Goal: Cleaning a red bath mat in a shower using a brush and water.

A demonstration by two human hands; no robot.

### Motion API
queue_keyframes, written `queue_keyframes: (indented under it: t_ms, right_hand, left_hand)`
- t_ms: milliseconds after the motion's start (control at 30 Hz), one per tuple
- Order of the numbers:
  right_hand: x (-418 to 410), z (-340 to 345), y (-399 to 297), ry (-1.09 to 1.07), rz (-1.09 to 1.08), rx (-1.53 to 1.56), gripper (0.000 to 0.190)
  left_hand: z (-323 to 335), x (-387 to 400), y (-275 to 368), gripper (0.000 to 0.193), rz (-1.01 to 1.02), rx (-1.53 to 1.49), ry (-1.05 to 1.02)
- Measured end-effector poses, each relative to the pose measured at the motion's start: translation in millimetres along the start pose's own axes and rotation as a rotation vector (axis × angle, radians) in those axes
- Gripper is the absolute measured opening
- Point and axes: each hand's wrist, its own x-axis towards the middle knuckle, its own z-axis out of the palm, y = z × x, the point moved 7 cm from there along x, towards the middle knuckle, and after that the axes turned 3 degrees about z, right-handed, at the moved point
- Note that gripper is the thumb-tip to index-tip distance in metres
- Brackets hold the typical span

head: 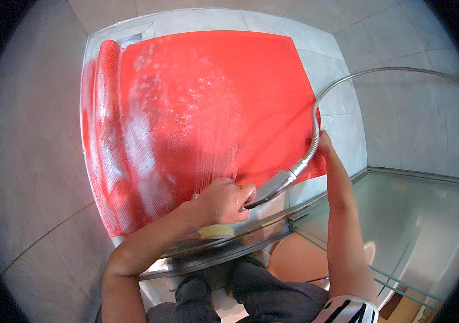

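Observation:
My left hand is wrapped around a chrome handheld shower head, from which thin jets of water fall on a red textured floor mat. The mat lies spread over the shower floor. Its left end is curled into a roll, wet and whitish with suds. Foam and droplets cover the mat's left and middle parts. My right hand is at the mat's right edge, partly behind the metal shower hose; its fingers are mostly hidden, so I cannot tell whether they grip the edge.
The hose arcs off to the right wall. Below my left hand, a yellow-bristled brush lies by the metal door track. Frosted glass stands at right, beside an orange-brown round object. Grey tiled walls enclose the floor.

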Motion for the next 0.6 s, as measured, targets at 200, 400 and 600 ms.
queue_keyframes:
  t_ms: [200,400,600]
  right_hand:
    - [-64.5,15.0,-117.6,0.09,-0.363,-0.29,0.044]
    - [-97.1,26.9,-158.7,0.202,-0.459,0.105,0.039]
    - [-70.1,-42.8,-81.5,0.475,-0.122,0.049,0.026]
  left_hand:
    - [-21.2,9.1,33.9,0.02,0.145,0.011,0.093]
    - [-16.9,30.4,40.0,0.021,0.184,-0.009,-0.087]
    - [10.8,54.1,44.8,0.023,0.256,0.102,-0.226]
